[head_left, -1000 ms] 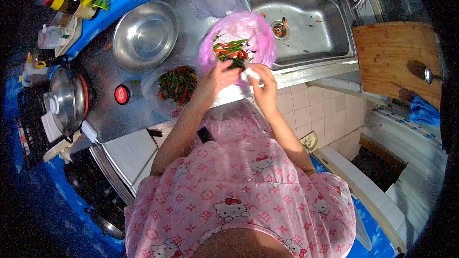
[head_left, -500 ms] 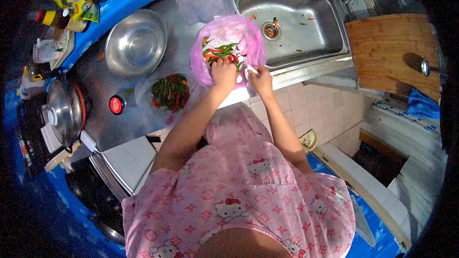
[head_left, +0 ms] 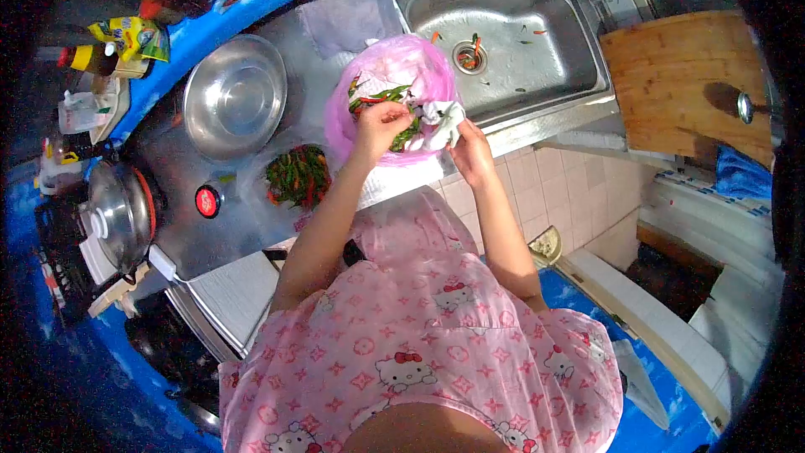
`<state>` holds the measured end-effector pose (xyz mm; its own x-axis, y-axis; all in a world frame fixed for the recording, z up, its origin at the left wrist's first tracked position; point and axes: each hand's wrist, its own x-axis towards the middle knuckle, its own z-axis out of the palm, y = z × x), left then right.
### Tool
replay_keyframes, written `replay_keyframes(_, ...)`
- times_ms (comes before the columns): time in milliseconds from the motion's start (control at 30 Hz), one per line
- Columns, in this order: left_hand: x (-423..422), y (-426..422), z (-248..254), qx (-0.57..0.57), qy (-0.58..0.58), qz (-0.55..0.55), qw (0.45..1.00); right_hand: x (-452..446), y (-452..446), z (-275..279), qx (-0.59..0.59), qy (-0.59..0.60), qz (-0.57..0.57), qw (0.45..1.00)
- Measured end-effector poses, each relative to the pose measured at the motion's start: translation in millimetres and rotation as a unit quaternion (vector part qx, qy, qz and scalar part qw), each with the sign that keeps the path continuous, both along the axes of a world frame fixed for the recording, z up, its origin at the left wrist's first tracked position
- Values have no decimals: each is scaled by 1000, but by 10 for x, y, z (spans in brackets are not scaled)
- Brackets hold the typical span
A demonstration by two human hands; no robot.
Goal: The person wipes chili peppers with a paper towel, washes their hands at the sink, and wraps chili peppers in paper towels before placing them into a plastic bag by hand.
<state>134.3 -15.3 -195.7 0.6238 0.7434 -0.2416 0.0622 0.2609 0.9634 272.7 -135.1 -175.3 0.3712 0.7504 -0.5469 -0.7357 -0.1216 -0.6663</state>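
Observation:
A pink plastic bag (head_left: 342, 113) lies open on the counter's edge beside the sink, with red and green chili peppers (head_left: 381, 97) inside on something white. Over the peppers, my left hand (head_left: 381, 127) is closed with thumb and fingers together; what it pinches, if anything, is too small to make out. At the bag's right side my right hand (head_left: 472, 153) grips a crumpled white cloth (head_left: 444, 122), which reaches toward the left fingertips. Left of the bag, another pile of chili peppers (head_left: 298, 176) sits on clear plastic.
Several pepper pieces lie in the metal sink (head_left: 537, 33), some at its drain. A steel basin (head_left: 235, 96), a red-lidded jar (head_left: 207, 201) and a lidded pan (head_left: 117, 214) stand to the left. A wooden board (head_left: 671, 84) is right of the sink.
My left hand has lifted out of the peppers and its fingers have come together. The white cloth in my right hand has risen and spread out over the bag's right side.

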Motion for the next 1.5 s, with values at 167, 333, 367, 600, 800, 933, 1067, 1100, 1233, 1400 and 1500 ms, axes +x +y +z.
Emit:
replay_keyframes(167, -133, 72, 448, -51, -46, 29, 997, -294, 252, 350, 70, -238, 153, 957)
replay_keyframes(333, -297, 103, 731, -41, -26, 92, 995, -527, 433, 613, 3, -256, 140, 957)
replay_keyframes(367, -333, 124, 792, -37, -17, 113, 993, -556, 420, 613, -4, -240, 151, 959)
replay_keyframes(600, -548, 298, 912, -72, -111, 125, 983, -547, 451, 687, 84, -115, 89, 986)
replay_keyframes(800, -579, 195, 962, -207, -183, 69, 959, -683, 703, 865, 43, -598, 87, 795)
replay_keyframes(933, -611, 208, 987, -208, -192, 147, 948, -694, 667, 891, 77, -535, -23, 841)
replay_keyframes(1067, -619, 109, 1201, 18, -9, 129, 991, -766, 641, 1128, 112, -500, 61, 856)
replay_keyframes(1100, -603, 97, 1201, 79, -23, 117, 990, -785, 665, 1173, 108, -472, 94, 870)
replay_keyframes(1233, -679, 120, 1364, 15, -122, 51, 991, -670, 754, 1230, 122, -260, 102, 952)
replay_keyframes(1400, -752, 319, 1520, -239, -370, -47, 896, -589, 867, 1586, 189, -141, 121, 964)
replay_keyframes(1500, -751, 454, 1481, -263, -363, -82, 890, -618, 974, 1745, 196, -203, 136, 950)
